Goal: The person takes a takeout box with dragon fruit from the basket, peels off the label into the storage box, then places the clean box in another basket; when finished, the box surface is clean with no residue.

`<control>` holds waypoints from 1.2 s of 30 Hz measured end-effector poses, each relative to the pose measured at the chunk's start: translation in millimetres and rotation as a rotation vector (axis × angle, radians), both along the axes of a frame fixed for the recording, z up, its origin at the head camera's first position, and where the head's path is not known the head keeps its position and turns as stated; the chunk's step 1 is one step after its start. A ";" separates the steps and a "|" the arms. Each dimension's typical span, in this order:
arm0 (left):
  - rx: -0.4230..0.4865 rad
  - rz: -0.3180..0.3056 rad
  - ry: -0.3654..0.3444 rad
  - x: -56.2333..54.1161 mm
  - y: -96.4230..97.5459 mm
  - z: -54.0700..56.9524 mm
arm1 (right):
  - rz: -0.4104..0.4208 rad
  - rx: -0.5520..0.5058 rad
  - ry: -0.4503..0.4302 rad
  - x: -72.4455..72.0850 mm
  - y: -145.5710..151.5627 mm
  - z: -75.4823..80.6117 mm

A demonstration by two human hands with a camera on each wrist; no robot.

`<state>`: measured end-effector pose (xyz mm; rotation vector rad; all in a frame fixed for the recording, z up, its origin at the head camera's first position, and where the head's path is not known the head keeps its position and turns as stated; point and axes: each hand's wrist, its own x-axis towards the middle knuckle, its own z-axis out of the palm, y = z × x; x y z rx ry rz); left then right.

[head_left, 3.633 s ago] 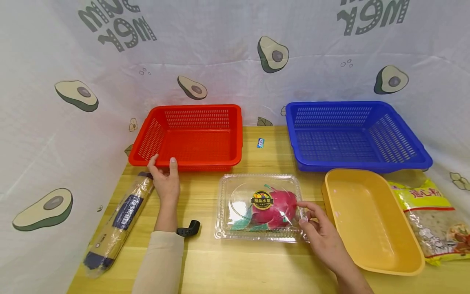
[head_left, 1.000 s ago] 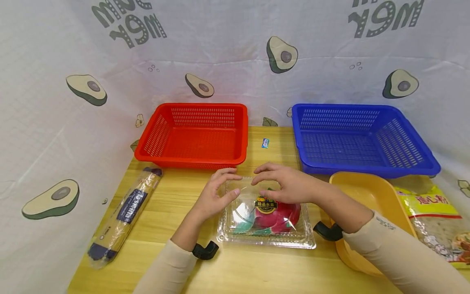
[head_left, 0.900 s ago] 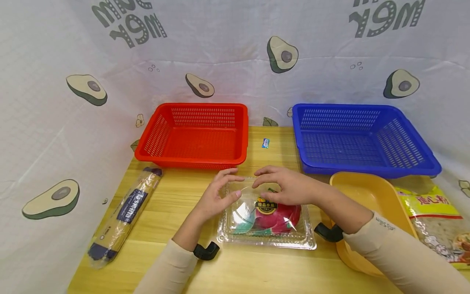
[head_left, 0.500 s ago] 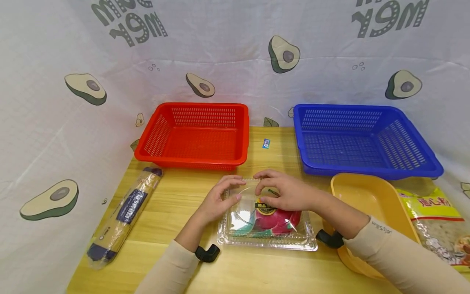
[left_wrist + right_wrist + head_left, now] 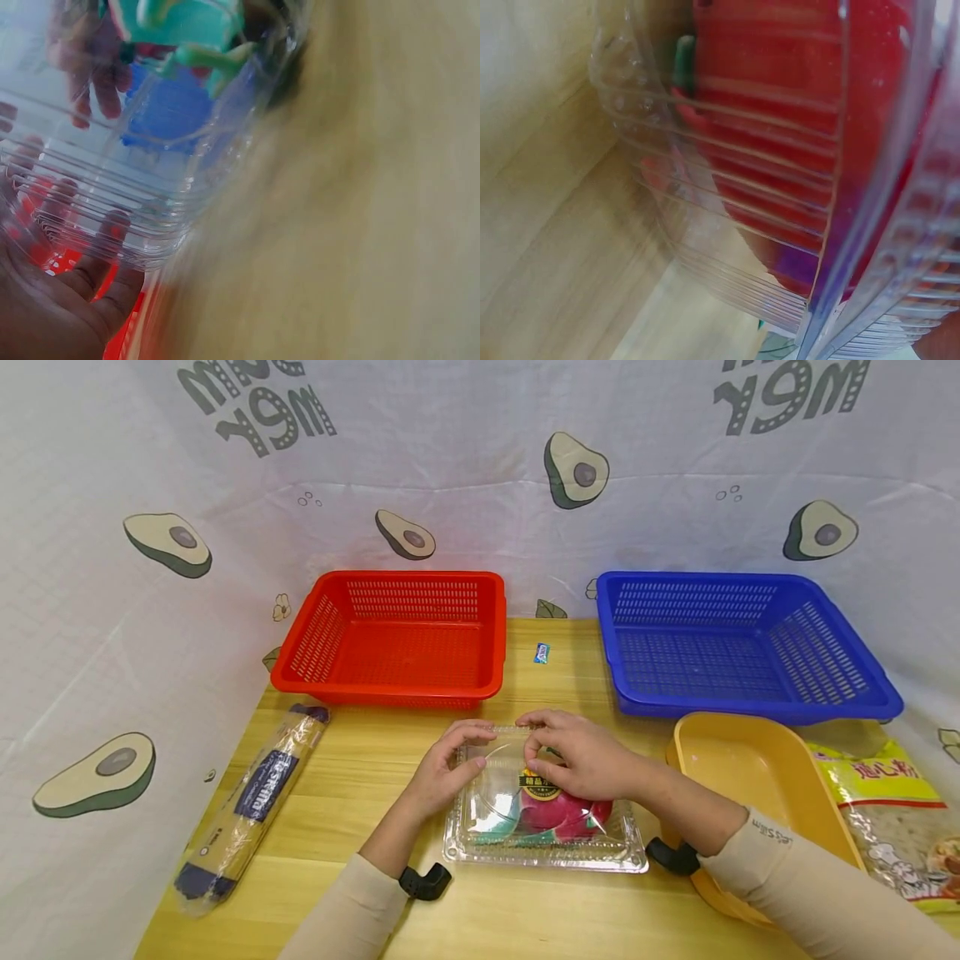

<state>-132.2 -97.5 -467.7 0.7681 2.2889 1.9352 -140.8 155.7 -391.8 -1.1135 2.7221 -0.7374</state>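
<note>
A clear plastic clamshell box (image 5: 480,852) with a black and gold label (image 5: 538,783) rests on the table. Through its lid show a pink-red dragon fruit (image 5: 558,814) and its green tips. My left hand (image 5: 442,772) is at the box's far left corner, fingertips at the far edge and thumb over the lid. In the left wrist view, the left hand's fingers (image 5: 112,292) lie along the ridged wall. My right hand (image 5: 581,756) grips at the far edge, its fingers bent and its thumb near the label. The right wrist view shows the box's ridged side (image 5: 765,187) close up.
Behind stand a red basket (image 5: 386,693) on the left and a blue basket (image 5: 757,702) on the right. A yellow tub (image 5: 757,793) and a bag of pasta (image 5: 892,818) lie right. A long wrapped pack (image 5: 262,793) lies left. A small blue packet (image 5: 542,652) lies between the baskets.
Since the oldest frame, the left hand has come from the red basket to the box, and the right from its right edge to its far edge. Over the last second both hands shift only slightly.
</note>
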 end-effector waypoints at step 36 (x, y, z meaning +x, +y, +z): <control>0.009 0.002 -0.003 1.0 -0.5 -2.7 | 0.009 -0.147 -0.062 2.0 8.8 -6.3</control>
